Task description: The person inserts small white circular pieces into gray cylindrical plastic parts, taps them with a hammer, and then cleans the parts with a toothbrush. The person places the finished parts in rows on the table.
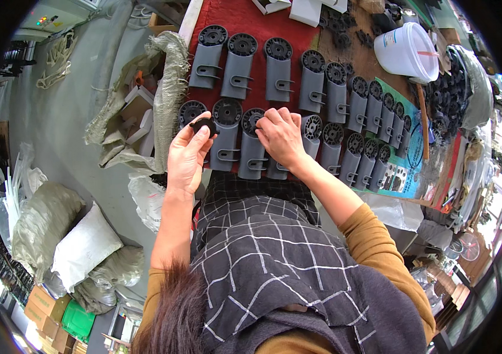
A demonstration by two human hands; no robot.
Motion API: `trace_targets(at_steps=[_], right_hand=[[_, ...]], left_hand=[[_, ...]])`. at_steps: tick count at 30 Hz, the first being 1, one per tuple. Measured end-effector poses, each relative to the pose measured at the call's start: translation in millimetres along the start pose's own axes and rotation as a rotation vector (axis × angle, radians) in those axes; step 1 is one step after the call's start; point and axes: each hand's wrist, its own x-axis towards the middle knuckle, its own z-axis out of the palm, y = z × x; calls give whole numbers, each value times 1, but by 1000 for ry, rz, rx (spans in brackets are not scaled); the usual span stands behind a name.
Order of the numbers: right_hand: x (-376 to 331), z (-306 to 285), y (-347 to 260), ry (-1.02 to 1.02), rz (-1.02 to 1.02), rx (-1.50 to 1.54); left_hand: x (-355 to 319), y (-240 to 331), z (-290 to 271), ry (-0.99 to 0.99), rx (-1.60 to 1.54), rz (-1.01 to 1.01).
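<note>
Between the thumb and fingers of my left hand (187, 156) is a small black round plastic part (205, 126) with tabs on its rim. It is held above the near row of grey plastic housings (252, 148), each with a black ribbed disc at its far end. My right hand (281, 137) has its fingers curled together at the top of the near row, beside a black disc (252, 120). Whatever its fingertips grip is hidden. A far row of matching housings (278, 79) lies beyond, each with a wire-like loop near its lower end.
A red cloth (257, 15) covers part of the table. At the back right stand a white bucket (404, 52) and piles of black parts (448, 88). An open woven sack (171, 76) hangs at the table's left edge; filled sacks (88, 245) lie on the floor.
</note>
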Motion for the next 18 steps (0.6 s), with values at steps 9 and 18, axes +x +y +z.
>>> trace_targets(at_steps=[9,18], right_hand=[[9,-3,-3,-92,177,19],[18,-12,-11,-165,261,5]], left_hand=[[2,1,0,-6,-3,0],[2,-1,5,-40,5,-14]])
